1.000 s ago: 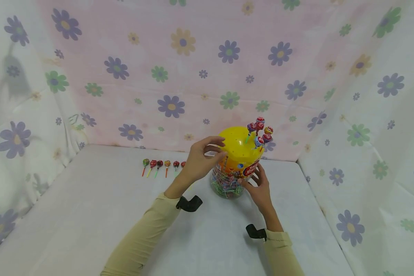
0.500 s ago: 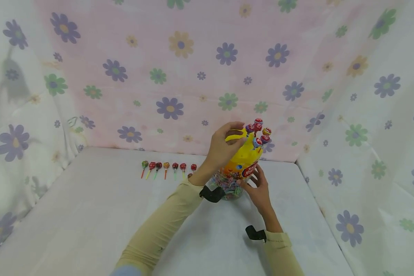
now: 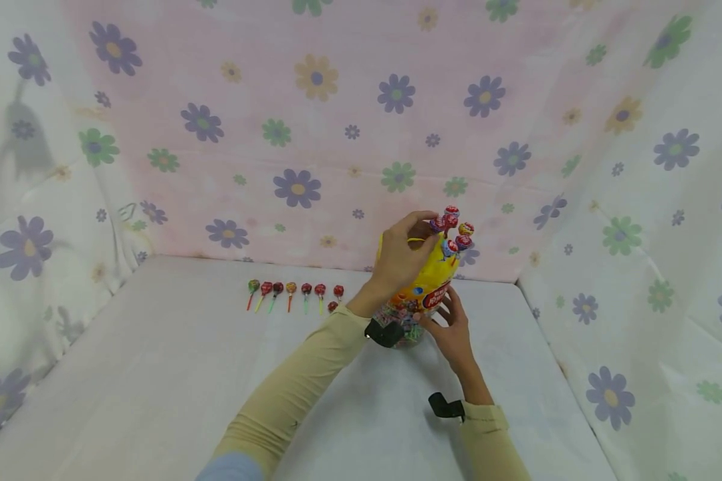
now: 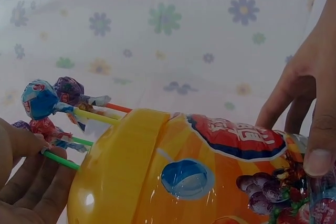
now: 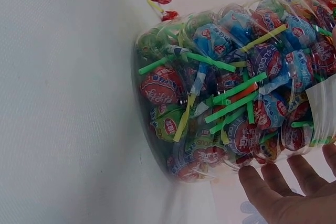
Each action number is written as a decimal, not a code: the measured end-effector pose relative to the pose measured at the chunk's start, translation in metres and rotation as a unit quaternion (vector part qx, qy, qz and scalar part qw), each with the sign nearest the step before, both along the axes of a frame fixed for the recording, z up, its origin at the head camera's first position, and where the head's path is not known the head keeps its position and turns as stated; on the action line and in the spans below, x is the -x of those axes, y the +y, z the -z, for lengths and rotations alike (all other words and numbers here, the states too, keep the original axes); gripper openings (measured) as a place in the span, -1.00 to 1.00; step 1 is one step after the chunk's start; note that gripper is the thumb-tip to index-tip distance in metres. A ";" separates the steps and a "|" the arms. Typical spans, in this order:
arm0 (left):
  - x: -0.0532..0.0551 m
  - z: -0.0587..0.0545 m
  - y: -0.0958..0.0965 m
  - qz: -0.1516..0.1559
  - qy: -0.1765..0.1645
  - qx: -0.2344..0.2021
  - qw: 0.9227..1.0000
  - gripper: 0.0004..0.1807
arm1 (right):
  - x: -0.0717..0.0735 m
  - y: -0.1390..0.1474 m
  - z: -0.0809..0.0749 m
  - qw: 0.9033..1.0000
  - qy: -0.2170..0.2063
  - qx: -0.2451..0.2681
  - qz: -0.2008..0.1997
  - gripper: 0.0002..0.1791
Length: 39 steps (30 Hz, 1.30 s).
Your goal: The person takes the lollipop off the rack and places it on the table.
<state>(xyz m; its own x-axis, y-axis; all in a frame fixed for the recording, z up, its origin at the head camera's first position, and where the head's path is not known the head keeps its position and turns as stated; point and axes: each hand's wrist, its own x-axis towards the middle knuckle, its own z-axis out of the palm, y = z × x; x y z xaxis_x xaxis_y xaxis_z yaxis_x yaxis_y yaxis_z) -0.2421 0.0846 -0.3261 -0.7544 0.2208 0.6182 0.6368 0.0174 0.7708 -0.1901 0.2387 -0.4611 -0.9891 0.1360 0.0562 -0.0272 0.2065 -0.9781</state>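
Two bare hands are at one candy jar (image 3: 418,292): the left hand (image 3: 400,257) by its top, the right hand (image 3: 454,331) low on its side. Left thumb and fingers pinch the green stick (image 4: 62,160) of a purple-wrapped lollipop (image 3: 438,224), whose round head sits just at those fingertips, on the side away from the jar. From that pinch the stick's long axis runs down to the yellow lid (image 4: 113,177), which lies just below the left fingers; in the left wrist view the stick's lower end reaches the lid's outline, but I cannot tell whether it sits in a hole. The left hand is plainly the nearer one to this stick. The right fingers lie lower and to the right, curled about the wall of the upright jar, thumb in front and other fingers behind. Heads above the lid count six: the purple one at the left fingertips and five more lollipops (image 3: 463,242) clustered just right of them. Well to the left of the left fingers, on one white table (image 3: 186,361), eight loose lollipops (image 3: 291,288) show, seven in a row and one nearer the person, its stick hard to make out. Packed lollipops (image 5: 163,85) show through the clear wall near the right fingers, overlapping too much to count.
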 end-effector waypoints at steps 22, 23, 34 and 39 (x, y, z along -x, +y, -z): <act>0.007 0.007 -0.048 -0.017 0.017 -0.084 0.996 -0.65 | 0.012 0.001 0.025 1.000 0.029 -0.001 0.000 0.01; 0.007 0.010 -0.055 -0.017 0.010 -0.089 0.996 -0.65 | 0.011 0.001 0.024 1.000 0.028 0.000 0.001 0.01; 0.015 0.085 -0.128 -0.058 -0.144 -0.110 0.982 -0.61 | 0.008 0.004 0.021 1.000 0.023 -0.008 0.012 0.02; 0.015 0.130 -0.155 -0.110 -0.215 -0.054 0.969 -0.61 | 0.008 0.004 0.020 1.000 0.017 -0.008 0.010 0.02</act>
